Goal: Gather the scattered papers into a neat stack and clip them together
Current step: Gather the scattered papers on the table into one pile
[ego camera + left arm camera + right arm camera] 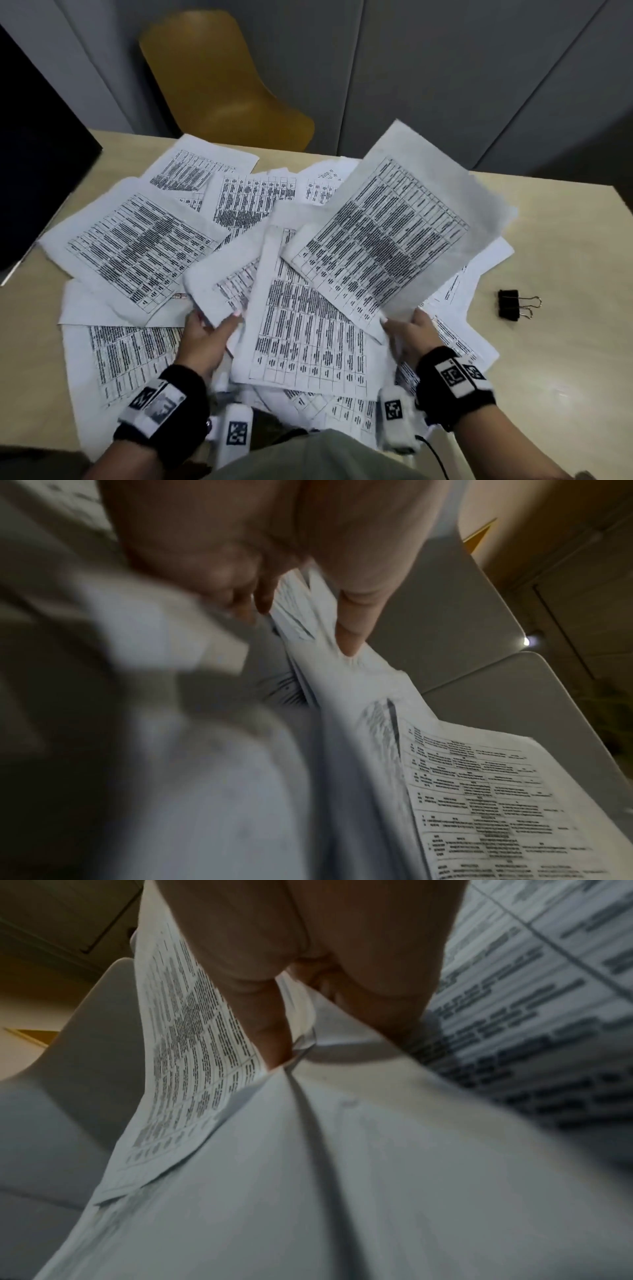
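Left hand (205, 337) and right hand (412, 334) are each pinching papers (308, 329) between thumb and fingers (349, 631) above the desk (565, 359).

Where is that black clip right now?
In the head view the black binder clip lies on the bare table, untouched, beyond the right edge of the papers, forward of the right hand.
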